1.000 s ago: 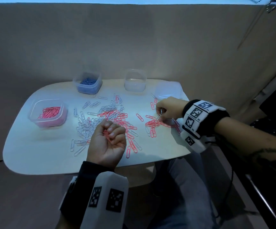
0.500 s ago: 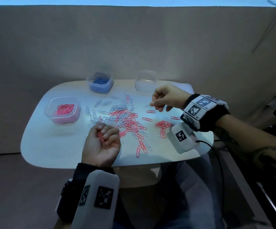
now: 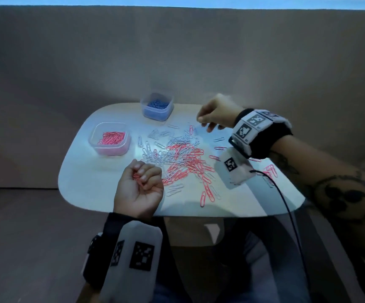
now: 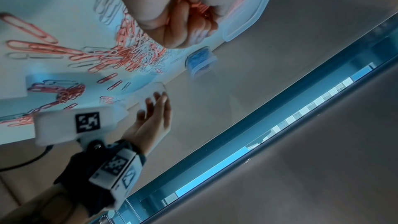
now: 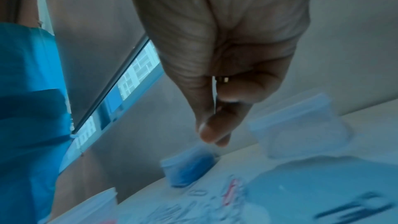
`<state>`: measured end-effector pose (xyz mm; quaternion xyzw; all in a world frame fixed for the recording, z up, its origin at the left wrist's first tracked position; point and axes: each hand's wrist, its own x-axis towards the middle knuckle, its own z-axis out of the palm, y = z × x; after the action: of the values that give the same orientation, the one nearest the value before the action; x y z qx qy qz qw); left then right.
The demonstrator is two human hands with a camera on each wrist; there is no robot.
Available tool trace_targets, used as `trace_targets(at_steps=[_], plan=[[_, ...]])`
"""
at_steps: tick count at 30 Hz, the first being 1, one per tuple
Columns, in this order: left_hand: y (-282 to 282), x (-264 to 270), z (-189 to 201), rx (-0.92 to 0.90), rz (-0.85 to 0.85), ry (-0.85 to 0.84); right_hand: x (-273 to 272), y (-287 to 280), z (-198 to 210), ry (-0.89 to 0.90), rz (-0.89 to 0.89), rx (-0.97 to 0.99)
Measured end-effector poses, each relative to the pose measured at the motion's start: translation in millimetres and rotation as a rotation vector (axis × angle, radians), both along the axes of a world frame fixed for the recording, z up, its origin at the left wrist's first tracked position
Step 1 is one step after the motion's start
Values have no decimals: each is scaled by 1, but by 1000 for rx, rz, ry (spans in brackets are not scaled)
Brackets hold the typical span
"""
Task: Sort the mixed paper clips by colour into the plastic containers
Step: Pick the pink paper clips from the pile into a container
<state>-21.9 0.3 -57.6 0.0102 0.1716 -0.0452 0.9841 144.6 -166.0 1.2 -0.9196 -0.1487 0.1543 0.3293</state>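
Observation:
A mixed pile of pink and pale paper clips [image 3: 177, 158] covers the middle of the white table [image 3: 89, 184]. My left hand [image 3: 140, 184] rests near the front edge as a fist around a bunch of pink clips [image 4: 189, 2]. At the far right of the table my right hand [image 3: 215, 114] is raised, thumb and forefinger [image 5: 213, 130] pinching a thin pale clip. It hovers by the clear container [image 5: 301, 125], which it hides in the head view. The pink container [image 3: 111, 150] stands at the left, the blue container [image 3: 155, 113] at the back.
A small cluster of pink clips [image 3: 270, 170] lies near the table's right edge, with single clips [image 3: 220, 148] scattered beside the pile. The right wrist's camera box [image 3: 234, 169] and its black cable [image 3: 286, 206] hang over the right side. A plain wall stands behind the table.
My right hand lifted off the table at the right with a pinched clip and moved to the far side, towards the clear container. The left fist stayed in place with its pink clips.

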Motion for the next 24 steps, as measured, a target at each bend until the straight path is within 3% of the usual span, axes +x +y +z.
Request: trace_targets(at_steps=[5,9,16,20,24], plan=[[-9,1,-2,10,-40,11,7,-49,-4,-45,-66,-189],[-14,3,0,37,-80,-13,-1,-59,-18,-38,104,-399],[-15,3,1,5,-80,-26,-3,-42,-33,-56,108,-466],[-18,2,4,41,44,64,-3,-30,-32,-16,144,-590],[-17,-1,7,13,102,92,4,-29,-27,38,100,-531]])
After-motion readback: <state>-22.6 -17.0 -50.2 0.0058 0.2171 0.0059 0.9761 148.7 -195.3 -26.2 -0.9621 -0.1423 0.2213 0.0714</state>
